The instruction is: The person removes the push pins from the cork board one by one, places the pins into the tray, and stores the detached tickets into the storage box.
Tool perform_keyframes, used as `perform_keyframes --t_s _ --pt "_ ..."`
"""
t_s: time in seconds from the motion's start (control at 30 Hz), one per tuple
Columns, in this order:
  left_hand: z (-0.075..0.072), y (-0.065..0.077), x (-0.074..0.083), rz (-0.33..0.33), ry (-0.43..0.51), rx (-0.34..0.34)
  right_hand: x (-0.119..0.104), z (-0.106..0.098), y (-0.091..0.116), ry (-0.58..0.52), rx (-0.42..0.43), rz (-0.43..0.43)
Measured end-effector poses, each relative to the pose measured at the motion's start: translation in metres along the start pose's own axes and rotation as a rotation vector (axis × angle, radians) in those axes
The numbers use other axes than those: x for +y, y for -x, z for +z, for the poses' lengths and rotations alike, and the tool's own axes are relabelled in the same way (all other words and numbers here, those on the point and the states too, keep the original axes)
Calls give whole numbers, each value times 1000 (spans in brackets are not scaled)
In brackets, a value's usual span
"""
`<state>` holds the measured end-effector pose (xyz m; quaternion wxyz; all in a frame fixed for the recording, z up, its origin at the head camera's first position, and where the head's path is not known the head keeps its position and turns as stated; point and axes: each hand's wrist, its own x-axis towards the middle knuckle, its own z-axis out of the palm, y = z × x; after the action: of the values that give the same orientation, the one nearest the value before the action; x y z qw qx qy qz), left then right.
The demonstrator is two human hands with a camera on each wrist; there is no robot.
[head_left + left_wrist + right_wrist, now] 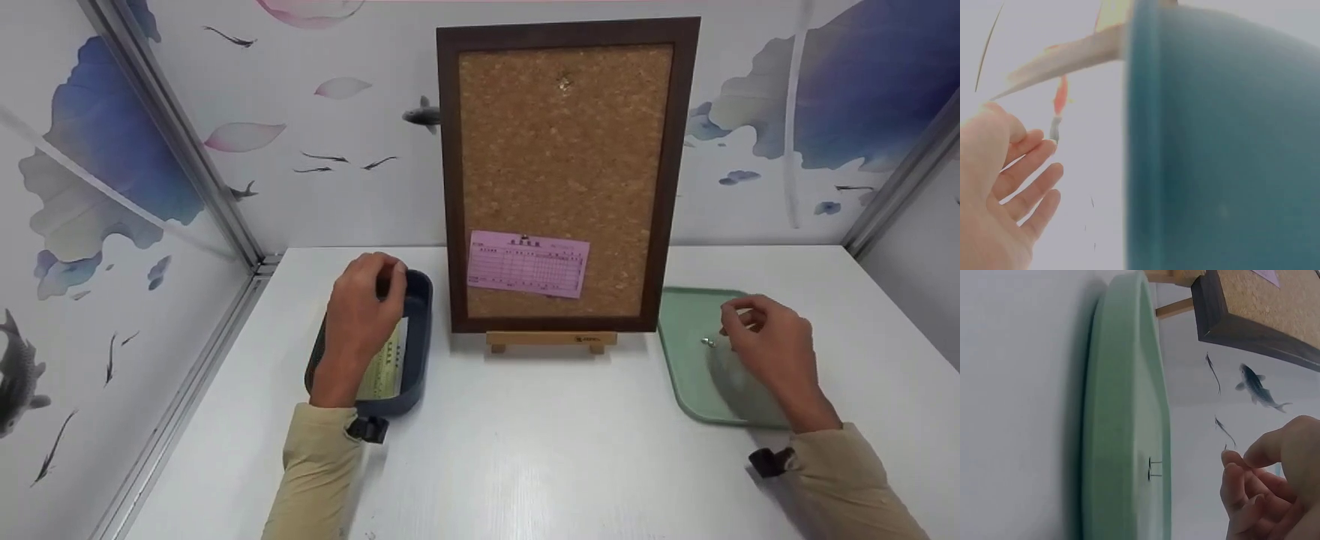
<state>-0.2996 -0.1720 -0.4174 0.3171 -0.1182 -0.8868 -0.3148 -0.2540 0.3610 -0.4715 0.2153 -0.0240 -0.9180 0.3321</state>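
Note:
My left hand [366, 307] hangs over the dark blue bin [424, 322], fingers loosely bent, with nothing seen in them. In the left wrist view those fingers [1033, 191] spread beside the bin's blurred blue wall [1230, 140]. Yellow-green slips [386, 367] lie in the bin, partly hidden by my wrist. Over the green tray [694, 397] is my right hand [776, 349], fingers loosely curled and thumb by the index finger; no held thing shows. Close to its fingertips in the head view, small silver pins [707, 342] lie on the tray; two thin pin shafts [1156, 475] show in the right wrist view.
A framed cork board [559, 165] stands on a small wooden easel [551, 339] between bin and tray. A pink slip [529, 264] is pinned low on its left. Something shiny [564, 82] sits near its top. Patterned panels [337, 187] enclose the white table [525, 450].

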Motion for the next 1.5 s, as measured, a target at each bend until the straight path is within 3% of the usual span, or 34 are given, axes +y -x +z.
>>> perform_keyframes --t_s 0.2,0.3,0.57,0.83,1.03,1.27,1.5 --pt "2 0 16 37 31 10 -22 7 6 -32 39 -75" --pt "3 1 21 33 41 10 -37 11 7 -51 28 -110" --pt "6 -3 43 42 40 -4 -81 31 3 -131 94 -217" --pt "16 -12 75 32 58 -14 -130 59 -7 -185 43 -224" --pt "32 -23 93 14 123 10 -157 74 -14 -306 15 -213" --pt "47 -26 97 3 149 24 -185 90 -19 -420 -20 -205" --pt "58 -21 86 -13 104 4 -201 106 -21 -368 50 -241"
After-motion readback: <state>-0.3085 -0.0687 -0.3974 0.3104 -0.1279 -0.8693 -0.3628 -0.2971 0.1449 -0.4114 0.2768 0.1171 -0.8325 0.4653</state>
